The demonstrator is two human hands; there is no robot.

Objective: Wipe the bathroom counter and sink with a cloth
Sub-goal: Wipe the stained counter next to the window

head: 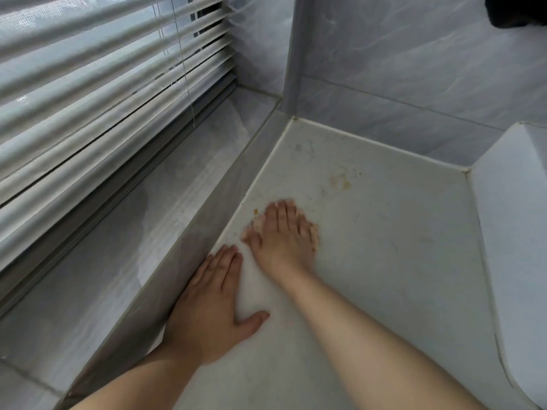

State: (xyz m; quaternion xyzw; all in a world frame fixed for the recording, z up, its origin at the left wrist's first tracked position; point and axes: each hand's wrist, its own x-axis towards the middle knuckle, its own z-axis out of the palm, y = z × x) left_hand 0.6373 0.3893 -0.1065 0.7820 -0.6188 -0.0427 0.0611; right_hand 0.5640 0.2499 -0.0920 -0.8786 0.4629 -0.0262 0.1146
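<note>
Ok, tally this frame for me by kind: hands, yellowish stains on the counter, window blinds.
Hands: 2, left hand and right hand, both flat on the counter
Yellowish stains: 2, far stain and near stain
Blinds: 1
Total: 5

Looks down (closely) onto counter (370, 261).

No text, label, brand, number or sign can be read anywhere, whether on the white counter (384, 261), the window blinds (88, 99) or the grey wall tiles (414, 69)
</note>
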